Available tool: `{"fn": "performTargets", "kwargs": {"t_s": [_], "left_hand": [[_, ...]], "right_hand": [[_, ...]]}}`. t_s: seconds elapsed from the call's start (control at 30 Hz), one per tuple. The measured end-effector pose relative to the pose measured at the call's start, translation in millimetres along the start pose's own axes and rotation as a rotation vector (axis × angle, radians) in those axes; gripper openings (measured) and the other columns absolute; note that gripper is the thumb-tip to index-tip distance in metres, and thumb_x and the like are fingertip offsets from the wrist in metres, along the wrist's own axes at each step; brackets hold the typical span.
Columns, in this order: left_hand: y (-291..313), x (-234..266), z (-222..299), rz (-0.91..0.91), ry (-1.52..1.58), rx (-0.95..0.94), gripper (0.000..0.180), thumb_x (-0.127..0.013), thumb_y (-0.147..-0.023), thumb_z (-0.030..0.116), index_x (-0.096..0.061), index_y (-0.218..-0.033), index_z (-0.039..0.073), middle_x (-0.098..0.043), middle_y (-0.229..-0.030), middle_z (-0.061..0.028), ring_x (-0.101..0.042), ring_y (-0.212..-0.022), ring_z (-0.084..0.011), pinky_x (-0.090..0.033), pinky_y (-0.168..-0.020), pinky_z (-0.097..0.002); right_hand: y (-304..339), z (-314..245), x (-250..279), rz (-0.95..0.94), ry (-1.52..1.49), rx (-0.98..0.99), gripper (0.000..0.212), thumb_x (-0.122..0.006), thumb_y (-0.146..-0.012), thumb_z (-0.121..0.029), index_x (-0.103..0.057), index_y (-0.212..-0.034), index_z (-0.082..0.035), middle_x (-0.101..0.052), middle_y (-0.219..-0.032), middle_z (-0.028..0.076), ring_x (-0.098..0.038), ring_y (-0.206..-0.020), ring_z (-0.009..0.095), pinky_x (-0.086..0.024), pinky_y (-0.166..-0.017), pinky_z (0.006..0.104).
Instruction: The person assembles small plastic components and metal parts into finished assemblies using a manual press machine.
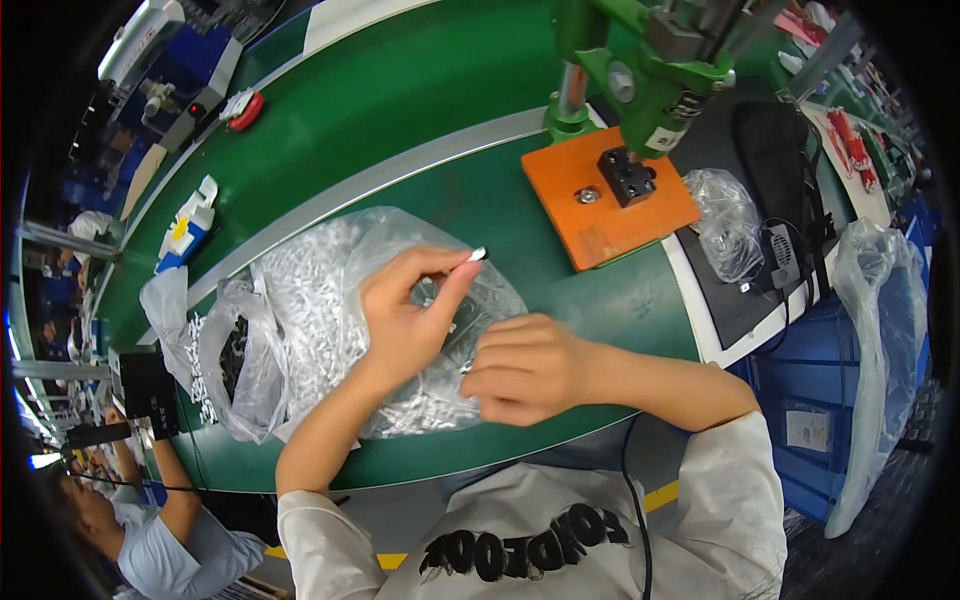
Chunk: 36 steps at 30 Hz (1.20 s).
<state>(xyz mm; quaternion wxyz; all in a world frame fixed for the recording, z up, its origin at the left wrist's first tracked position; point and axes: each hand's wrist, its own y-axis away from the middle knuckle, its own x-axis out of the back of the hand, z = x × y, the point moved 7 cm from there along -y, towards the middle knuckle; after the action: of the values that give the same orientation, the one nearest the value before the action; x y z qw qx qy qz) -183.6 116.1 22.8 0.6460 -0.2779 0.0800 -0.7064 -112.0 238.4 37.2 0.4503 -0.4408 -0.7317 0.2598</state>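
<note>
Between the thumb and forefinger of my left hand (408, 305) is a small white-and-black plastic part (478, 254), raised above the bench. My right hand (527, 370) is closed with its fingers curled, low over the near right side of a large clear plastic bag (310, 270). Whatever its fingertips may hold is hidden. Many small white parts fill the bag, which lies spread on the green bench under both hands. Left of it, a smaller open clear bag (240, 365) has dark parts inside.
A green bench press (640, 90) with an orange base plate (600, 225) and black fixture (628, 178) stands at the far right. Beside it lies a crumpled clear bag (725, 225). Blue bins (800, 380) are at the right. A co-worker (170, 540) sits at the lower left.
</note>
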Motion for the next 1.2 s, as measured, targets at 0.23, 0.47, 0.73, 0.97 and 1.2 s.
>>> {"fn": "performTargets", "kwargs": {"t_s": [0.23, 0.47, 0.73, 0.97, 1.2], "left_hand": [[-60, -90, 24, -0.163, -0.044, -0.186, 0.010, -0.078, -0.082, 0.005, -0.073, -0.089, -0.001, -0.071, -0.077, -0.0081, -0.066, -0.069, -0.0128, -0.050, -0.062, -0.0245], [-81, -138, 11, -0.160, -0.060, -0.191, 0.012, -0.075, -0.082, 0.009, -0.071, -0.084, -0.002, -0.066, -0.069, -0.0120, -0.060, -0.054, -0.0185, -0.046, -0.052, -0.0276], [-79, -153, 30, -0.363, -0.373, -0.478, 0.015, -0.066, -0.081, 0.000, -0.066, -0.095, -0.005, -0.065, -0.083, -0.0171, -0.065, -0.076, -0.0265, -0.054, -0.065, -0.0369], [-63, -156, 45, -0.413, -0.746, -0.831, 0.020, -0.064, -0.075, 0.003, -0.061, -0.093, -0.005, -0.061, -0.080, -0.0110, -0.062, -0.076, -0.0244, -0.054, -0.067, -0.0339], [-58, -162, 44, -0.381, -0.857, -1.003, 0.022, -0.065, -0.072, 0.005, -0.062, -0.092, -0.003, -0.060, -0.079, -0.0074, -0.060, -0.073, -0.0198, -0.050, -0.061, -0.0296]], "right_hand": [[5, -3, 3, 0.035, 0.054, 0.084, 0.019, -0.070, -0.069, -0.003, -0.063, -0.086, -0.004, -0.053, -0.071, 0.006, -0.056, -0.061, 0.023, -0.048, -0.056, 0.0328], [7, 11, 1, 0.045, 0.105, 0.019, 0.017, -0.071, -0.073, -0.012, -0.056, -0.081, -0.007, -0.053, -0.071, 0.004, -0.058, -0.066, 0.023, -0.049, -0.063, 0.0345], [9, 11, -2, -0.011, 0.106, -0.013, 0.019, -0.071, -0.073, -0.014, -0.054, -0.079, -0.008, -0.054, -0.072, 0.005, -0.059, -0.069, 0.022, -0.051, -0.065, 0.0347], [12, 12, -10, -0.051, 0.076, -0.013, 0.020, -0.071, -0.074, -0.013, -0.061, -0.089, -0.006, -0.053, -0.073, 0.005, -0.058, -0.068, 0.022, -0.050, -0.065, 0.0354], [13, 12, -16, -0.067, 0.065, -0.022, 0.017, -0.070, -0.074, -0.011, -0.061, -0.087, -0.006, -0.053, -0.073, 0.005, -0.058, -0.067, 0.023, -0.050, -0.065, 0.0351]]}}
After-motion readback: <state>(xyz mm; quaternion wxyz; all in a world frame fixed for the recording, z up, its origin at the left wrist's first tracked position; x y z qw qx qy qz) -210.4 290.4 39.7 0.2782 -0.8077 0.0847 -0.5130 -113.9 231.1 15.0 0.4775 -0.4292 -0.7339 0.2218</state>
